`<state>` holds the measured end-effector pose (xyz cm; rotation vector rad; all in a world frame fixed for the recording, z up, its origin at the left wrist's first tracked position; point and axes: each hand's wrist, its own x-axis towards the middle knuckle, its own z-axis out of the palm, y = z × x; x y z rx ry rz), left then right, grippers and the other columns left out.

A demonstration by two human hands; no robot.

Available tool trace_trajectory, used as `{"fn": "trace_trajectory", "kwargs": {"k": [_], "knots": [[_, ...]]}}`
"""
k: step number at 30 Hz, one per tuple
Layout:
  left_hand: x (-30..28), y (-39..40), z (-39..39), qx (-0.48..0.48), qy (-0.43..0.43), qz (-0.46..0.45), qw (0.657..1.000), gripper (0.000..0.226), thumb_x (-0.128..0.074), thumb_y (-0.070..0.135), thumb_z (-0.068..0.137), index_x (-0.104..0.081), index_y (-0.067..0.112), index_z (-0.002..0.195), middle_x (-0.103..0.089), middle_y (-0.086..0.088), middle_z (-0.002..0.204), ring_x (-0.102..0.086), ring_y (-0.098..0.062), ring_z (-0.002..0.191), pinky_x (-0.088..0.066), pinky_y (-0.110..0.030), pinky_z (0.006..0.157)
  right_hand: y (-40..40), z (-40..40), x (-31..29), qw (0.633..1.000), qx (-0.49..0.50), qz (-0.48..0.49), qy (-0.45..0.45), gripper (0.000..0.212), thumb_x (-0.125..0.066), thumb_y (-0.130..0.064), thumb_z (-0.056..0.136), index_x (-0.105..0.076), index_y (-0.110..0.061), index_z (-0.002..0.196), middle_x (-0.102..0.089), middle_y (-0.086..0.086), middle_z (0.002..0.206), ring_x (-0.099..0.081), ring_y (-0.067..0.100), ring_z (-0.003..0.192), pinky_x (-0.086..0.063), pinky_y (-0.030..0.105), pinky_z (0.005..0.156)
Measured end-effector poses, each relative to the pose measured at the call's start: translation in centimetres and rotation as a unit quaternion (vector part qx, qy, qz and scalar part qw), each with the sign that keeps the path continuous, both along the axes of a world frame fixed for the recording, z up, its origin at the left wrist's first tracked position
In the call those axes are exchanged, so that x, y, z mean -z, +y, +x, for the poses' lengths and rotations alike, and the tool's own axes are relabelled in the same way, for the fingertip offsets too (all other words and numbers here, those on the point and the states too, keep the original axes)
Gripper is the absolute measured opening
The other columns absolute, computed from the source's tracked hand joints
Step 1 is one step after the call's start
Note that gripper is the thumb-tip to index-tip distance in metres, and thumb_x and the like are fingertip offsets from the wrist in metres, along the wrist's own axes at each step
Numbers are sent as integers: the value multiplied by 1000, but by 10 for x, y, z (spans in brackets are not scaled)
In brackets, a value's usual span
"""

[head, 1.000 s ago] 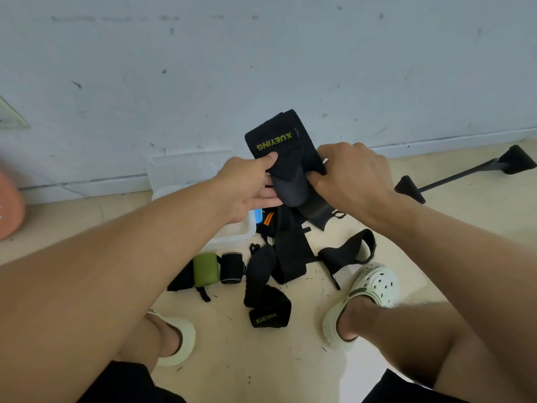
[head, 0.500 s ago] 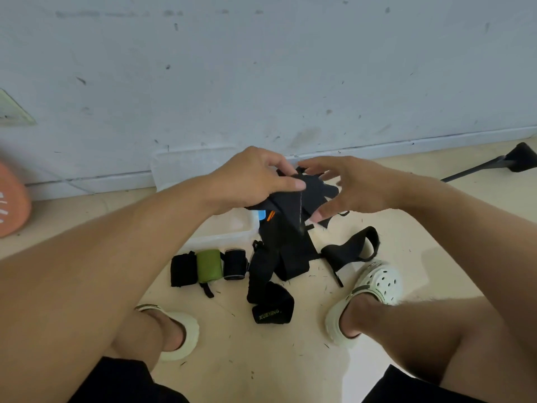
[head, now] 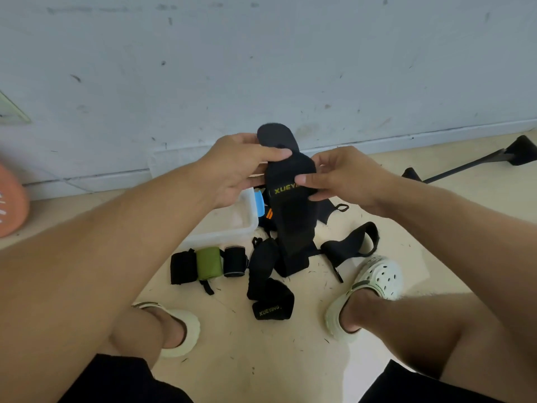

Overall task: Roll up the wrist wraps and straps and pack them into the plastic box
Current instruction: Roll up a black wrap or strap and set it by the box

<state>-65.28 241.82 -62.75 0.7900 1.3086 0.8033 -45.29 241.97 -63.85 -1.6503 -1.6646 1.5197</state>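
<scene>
A black wrist wrap (head: 290,205) with yellow XUEYING lettering hangs upright in front of me. My left hand (head: 235,167) pinches its upper part from the left, and my right hand (head: 340,178) grips it from the right with the thumb across the label. Its lower end dangles over a pile of black straps (head: 267,263) on the floor. The clear plastic box (head: 232,225) stands on the floor behind my left forearm. In front of the box lie a black roll (head: 182,267), a green roll (head: 208,262) and a small black roll (head: 234,261).
Another black XUEYING wrap (head: 273,306) lies between my feet in pale clogs (head: 374,289). A looped black strap (head: 354,242) lies to the right. A black bar with handles (head: 470,161) rests by the wall at right. An orange disc (head: 11,202) sits at the far left.
The wrap was bunched between both hands half a second ago; now it hangs long and upright, label toward me, and my right hand has closed on it.
</scene>
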Motion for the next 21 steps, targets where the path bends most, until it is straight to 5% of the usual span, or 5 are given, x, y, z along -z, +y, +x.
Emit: {"fn": "trace_trajectory", "kwargs": {"k": [4, 9, 11, 15, 21], "knots": [[9, -1, 3, 14, 96, 50, 994, 13, -73, 22, 96, -73, 17, 108, -78, -2, 103, -75, -19, 97, -62, -30, 80, 3, -3, 0, 997, -57, -37, 37, 15, -75, -12, 93, -75, -8, 107, -80, 4, 100, -77, 17, 96, -63, 27, 82], [3, -4, -10, 169, 248, 60, 952, 12, -72, 26, 97, -74, 17, 105, -74, -3, 101, -71, -18, 93, -52, -24, 73, 6, -10, 14, 944, -257, -53, -199, 22, -78, -12, 90, -74, -34, 95, -77, -14, 104, -70, 2, 92, -49, 15, 73], [4, -8, -17, 232, 261, 25, 937, 16, -73, 25, 97, -74, 18, 111, -74, -4, 106, -71, -20, 98, -54, -26, 80, 5, -16, 42, 939, -243, -46, -240, 18, -76, -19, 92, -70, -37, 93, -75, -9, 107, -69, 10, 99, -48, 18, 75], [10, -12, -22, 288, 327, 36, 899, 29, -71, 28, 98, -70, 14, 123, -69, -6, 120, -65, -26, 111, -52, -34, 97, -4, -23, 103, 920, -220, -95, -309, 30, -66, -25, 100, -70, -18, 128, -70, -1, 127, -67, 20, 113, -51, 24, 90], [7, -13, -31, 304, 390, 66, 867, 20, -65, 25, 101, -71, 11, 115, -69, -9, 115, -65, -26, 105, -52, -34, 87, -44, -49, 217, 945, -82, -168, -269, 42, -72, -30, 96, -65, -16, 136, -67, 7, 130, -65, 24, 115, -54, 35, 100]]}}
